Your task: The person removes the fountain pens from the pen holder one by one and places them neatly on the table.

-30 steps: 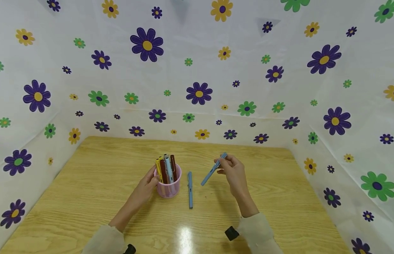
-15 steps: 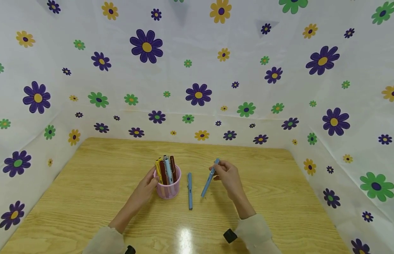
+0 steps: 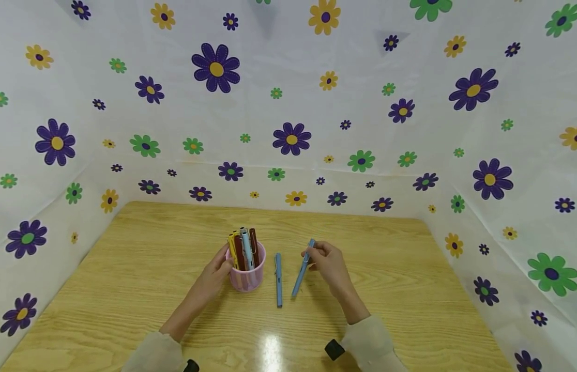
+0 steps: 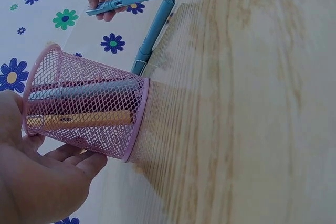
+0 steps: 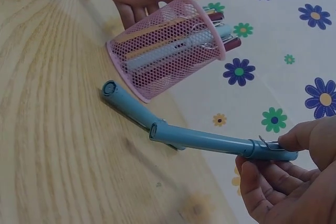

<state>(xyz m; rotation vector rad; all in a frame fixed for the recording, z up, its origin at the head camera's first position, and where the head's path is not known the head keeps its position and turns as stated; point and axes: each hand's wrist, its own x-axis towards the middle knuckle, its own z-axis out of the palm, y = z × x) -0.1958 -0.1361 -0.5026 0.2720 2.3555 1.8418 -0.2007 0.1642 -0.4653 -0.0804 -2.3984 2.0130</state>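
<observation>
A pink mesh pen cup (image 3: 245, 282) stands on the table, holding several pens: yellow, dark red and pale blue. My left hand (image 3: 211, 276) grips its left side, thumb and fingers round the wall, as the left wrist view shows. Right of the cup a capped blue pen (image 3: 278, 281) lies on the wood, its clip end away from me. My right hand (image 3: 332, 266) pinches a second blue pen (image 5: 205, 139) by its clip end between thumb and fingers. That pen slants down toward me, its lower end close over the table beside the lying one.
The wooden table (image 3: 409, 289) is walled at the back and both sides by a white flower-print sheet (image 3: 251, 113). A black device (image 3: 335, 350) is strapped at the right wrist, and part of another (image 3: 191, 366) shows at the left.
My right hand has come nearer and a little left, lowering its pen beside the lying one and turning it more upright in view. The left hand and the cup have stayed put.
</observation>
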